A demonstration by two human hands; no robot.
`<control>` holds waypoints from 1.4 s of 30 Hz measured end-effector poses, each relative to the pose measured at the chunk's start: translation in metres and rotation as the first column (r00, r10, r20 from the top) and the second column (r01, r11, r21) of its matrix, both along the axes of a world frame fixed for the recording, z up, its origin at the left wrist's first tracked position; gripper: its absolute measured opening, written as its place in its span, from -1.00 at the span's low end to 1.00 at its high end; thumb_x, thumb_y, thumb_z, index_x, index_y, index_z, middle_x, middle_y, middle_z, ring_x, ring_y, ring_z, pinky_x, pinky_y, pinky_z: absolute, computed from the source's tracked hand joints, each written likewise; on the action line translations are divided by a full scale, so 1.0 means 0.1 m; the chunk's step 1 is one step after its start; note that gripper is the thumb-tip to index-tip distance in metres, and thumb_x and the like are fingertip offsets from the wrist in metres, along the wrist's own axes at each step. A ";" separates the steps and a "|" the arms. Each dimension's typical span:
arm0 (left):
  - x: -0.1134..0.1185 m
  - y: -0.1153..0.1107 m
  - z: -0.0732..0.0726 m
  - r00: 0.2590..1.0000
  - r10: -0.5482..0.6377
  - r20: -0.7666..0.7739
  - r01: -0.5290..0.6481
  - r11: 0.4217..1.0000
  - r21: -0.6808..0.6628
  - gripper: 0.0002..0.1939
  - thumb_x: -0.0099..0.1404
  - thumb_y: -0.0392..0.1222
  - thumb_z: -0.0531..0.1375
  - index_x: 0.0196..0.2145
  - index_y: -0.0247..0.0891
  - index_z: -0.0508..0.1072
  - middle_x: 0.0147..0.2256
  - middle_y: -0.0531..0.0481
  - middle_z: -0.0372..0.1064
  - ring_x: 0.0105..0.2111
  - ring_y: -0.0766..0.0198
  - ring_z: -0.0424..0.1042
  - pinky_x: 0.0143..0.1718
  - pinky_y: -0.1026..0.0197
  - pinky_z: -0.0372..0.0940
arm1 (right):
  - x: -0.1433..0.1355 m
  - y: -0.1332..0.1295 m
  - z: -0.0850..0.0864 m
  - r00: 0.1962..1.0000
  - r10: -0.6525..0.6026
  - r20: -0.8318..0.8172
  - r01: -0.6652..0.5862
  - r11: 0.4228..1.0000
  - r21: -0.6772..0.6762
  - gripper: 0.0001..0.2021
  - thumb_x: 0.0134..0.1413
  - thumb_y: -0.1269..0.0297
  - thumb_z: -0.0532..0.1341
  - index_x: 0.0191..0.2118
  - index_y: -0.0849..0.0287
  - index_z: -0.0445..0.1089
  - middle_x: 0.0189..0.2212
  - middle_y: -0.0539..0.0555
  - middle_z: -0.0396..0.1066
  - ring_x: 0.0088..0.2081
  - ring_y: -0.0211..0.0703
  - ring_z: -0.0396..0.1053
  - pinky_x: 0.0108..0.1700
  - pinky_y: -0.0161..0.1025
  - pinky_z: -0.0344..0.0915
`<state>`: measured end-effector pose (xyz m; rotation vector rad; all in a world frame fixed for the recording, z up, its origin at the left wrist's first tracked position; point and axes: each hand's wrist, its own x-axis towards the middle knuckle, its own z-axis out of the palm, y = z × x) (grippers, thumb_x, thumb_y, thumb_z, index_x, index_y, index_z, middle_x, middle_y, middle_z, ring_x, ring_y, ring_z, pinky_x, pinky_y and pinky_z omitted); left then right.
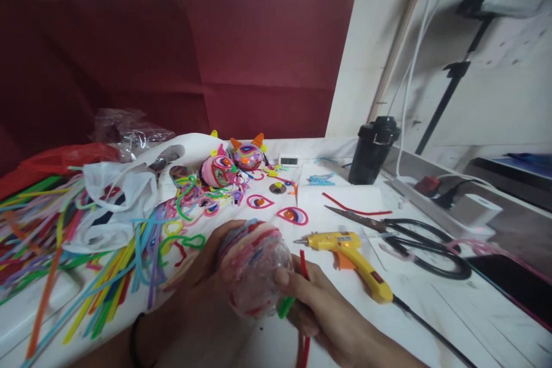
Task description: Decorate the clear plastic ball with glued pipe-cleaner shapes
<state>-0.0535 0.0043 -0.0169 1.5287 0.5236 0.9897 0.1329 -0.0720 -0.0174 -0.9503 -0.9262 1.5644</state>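
A clear plastic ball, partly wrapped in pink, red and blue strips, is held between both hands low in the middle of the view. My left hand wraps round its left side, a dark band on the wrist. On the ball's right side rests the thumb of my right hand, whose fingers also hold a red pipe cleaner. A bit of green shows beneath that thumb. Two teardrop eye shapes lie just beyond the ball.
A yellow glue gun and black-handled scissors lie to the right. Colourful pipe cleaners cover the left side. Behind stand two decorated balls, a small clock and a black bottle. A phone is far right.
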 end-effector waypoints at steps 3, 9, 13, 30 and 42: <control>0.02 -0.02 0.03 1.000 0.015 0.005 -0.015 1.000 0.003 -0.55 0.25 0.03 0.27 0.09 0.05 0.41 0.10 0.02 0.40 0.02 0.04 0.44 -0.04 0.18 0.41 | -0.01 0.00 0.02 1.000 -0.005 0.005 0.005 1.000 0.002 -0.59 -0.05 -0.08 0.33 -0.41 0.18 0.27 -0.69 -0.21 0.02 -0.70 -0.50 -0.21 -0.66 -0.38 -0.29; 0.04 -0.01 0.00 0.999 0.022 0.023 -0.023 1.000 0.014 -0.56 0.25 0.03 0.27 0.09 0.06 0.42 0.10 0.01 0.41 0.03 0.03 0.43 -0.01 0.15 0.39 | -0.01 -0.02 0.03 0.999 -0.016 0.031 0.016 1.000 0.007 -0.59 -0.05 -0.07 0.33 -0.38 0.21 0.31 -0.68 -0.20 0.04 -0.70 -0.50 -0.20 -0.66 -0.37 -0.29; 0.02 -0.01 -0.03 1.000 -0.007 0.028 0.008 1.000 -0.026 -0.57 0.26 0.04 0.26 0.09 0.10 0.40 0.10 0.04 0.41 0.04 0.02 0.42 0.00 0.12 0.39 | 0.00 -0.02 0.02 0.999 -0.028 0.030 0.028 1.000 0.005 -0.60 -0.06 -0.05 0.34 -0.38 0.20 0.30 -0.69 -0.21 0.01 -0.70 -0.49 -0.19 -0.65 -0.37 -0.29; -0.08 0.03 -0.18 0.998 0.040 -0.047 -0.032 0.985 0.167 -0.46 0.24 0.06 0.25 0.17 0.04 0.32 0.20 0.00 0.27 0.22 -0.12 0.17 0.23 -0.03 0.15 | 0.02 0.02 0.00 0.999 0.026 -0.024 -0.023 0.995 0.096 -0.57 -0.13 -0.01 0.40 -0.26 0.23 0.39 -0.56 -0.12 0.12 -0.62 -0.46 -0.17 -0.63 -0.39 -0.28; -0.16 0.09 -0.05 0.992 -0.082 -0.094 0.110 0.932 0.347 -0.33 0.27 0.03 0.24 0.28 -0.01 0.12 0.27 -0.10 0.12 0.25 -0.12 0.12 0.20 -0.10 0.18 | 0.00 0.02 -0.11 0.995 0.095 -0.041 -0.086 0.979 0.186 -0.50 -0.16 0.04 0.45 -0.12 0.21 0.39 -0.53 -0.12 0.17 -0.61 -0.47 -0.21 -0.60 -0.38 -0.28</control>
